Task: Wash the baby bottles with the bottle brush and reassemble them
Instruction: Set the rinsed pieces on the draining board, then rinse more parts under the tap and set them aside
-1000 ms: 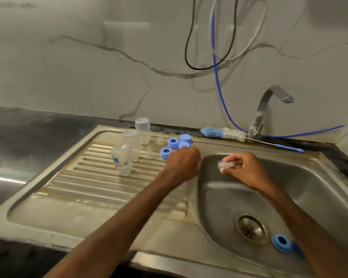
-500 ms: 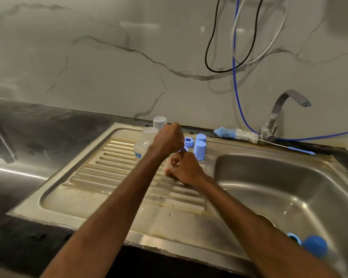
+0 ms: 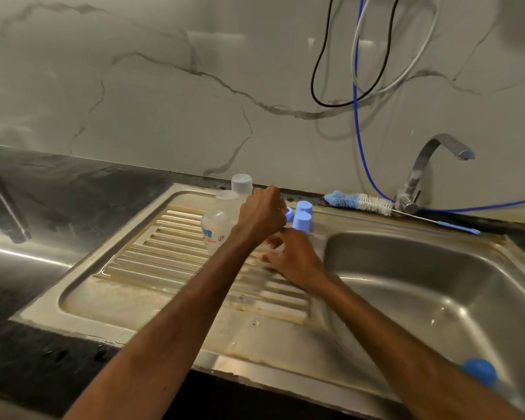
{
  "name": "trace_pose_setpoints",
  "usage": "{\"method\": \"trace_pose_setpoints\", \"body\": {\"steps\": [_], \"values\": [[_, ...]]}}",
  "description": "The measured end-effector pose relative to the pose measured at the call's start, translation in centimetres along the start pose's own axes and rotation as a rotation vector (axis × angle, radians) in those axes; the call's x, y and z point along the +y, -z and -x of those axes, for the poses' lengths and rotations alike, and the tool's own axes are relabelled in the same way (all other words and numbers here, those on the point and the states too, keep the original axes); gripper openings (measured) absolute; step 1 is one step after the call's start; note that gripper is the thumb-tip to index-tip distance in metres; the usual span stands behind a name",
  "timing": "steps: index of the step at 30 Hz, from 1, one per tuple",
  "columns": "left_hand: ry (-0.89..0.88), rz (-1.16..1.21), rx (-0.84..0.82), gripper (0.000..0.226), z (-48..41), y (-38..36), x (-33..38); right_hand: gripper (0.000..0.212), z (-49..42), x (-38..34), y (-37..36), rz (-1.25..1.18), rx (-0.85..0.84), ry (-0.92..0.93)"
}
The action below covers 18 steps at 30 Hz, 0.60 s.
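Three clear baby bottles (image 3: pixel 215 230) stand at the back of the drainboard. Two blue caps (image 3: pixel 302 222) and a blue ring (image 3: pixel 289 214) sit just right of them. My left hand (image 3: pixel 261 218) hovers over these parts with its fingers curled downward; what it holds is hidden. Directly below it, my right hand (image 3: pixel 296 260) rests low on the drainboard ribs and seems to pinch a small clear piece (image 3: pixel 279 251), which is blurred. The bottle brush (image 3: pixel 358 203) lies on the sink's back rim beside the tap. Another blue part (image 3: pixel 479 372) lies in the basin.
The steel sink basin (image 3: pixel 437 298) opens to the right, with the tap (image 3: pixel 431 165) behind it. Black, white and blue cables (image 3: pixel 358 122) hang down the marble wall. A dark counter (image 3: pixel 58 192) extends to the left with a metal bar on it.
My right hand came out of the basin with the clear piece and now sits on the drainboard under my left hand. The left hand rose slightly by the bottles. The camera view shifted left.
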<state>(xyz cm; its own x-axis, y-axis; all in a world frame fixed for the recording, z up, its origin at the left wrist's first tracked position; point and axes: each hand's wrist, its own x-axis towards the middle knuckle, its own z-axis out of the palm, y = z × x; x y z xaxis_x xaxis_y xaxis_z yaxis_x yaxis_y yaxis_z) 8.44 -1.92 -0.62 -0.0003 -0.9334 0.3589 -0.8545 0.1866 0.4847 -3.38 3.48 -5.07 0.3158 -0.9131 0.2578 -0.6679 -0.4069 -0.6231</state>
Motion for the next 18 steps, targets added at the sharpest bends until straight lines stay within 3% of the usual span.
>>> {"method": "trace_pose_setpoints", "body": {"steps": [5,7,13,18], "values": [[-0.073,-0.03,-0.124,0.016,2.0,-2.9,5.2,0.014,4.5,3.6,7.2,0.131,0.055,0.032],[-0.088,-0.045,-0.232,0.019,2.6,-4.6,7.5,0.011,6.2,6.2,9.8,0.181,0.0,-0.026],[-0.146,-0.042,-0.462,0.042,4.9,-10.6,14.0,0.011,10.0,14.6,14.1,0.298,-0.352,-0.328],[-0.179,-0.103,-0.591,0.034,6.4,-14.9,17.0,0.022,10.3,19.9,12.5,0.565,-0.727,-0.527]]}}
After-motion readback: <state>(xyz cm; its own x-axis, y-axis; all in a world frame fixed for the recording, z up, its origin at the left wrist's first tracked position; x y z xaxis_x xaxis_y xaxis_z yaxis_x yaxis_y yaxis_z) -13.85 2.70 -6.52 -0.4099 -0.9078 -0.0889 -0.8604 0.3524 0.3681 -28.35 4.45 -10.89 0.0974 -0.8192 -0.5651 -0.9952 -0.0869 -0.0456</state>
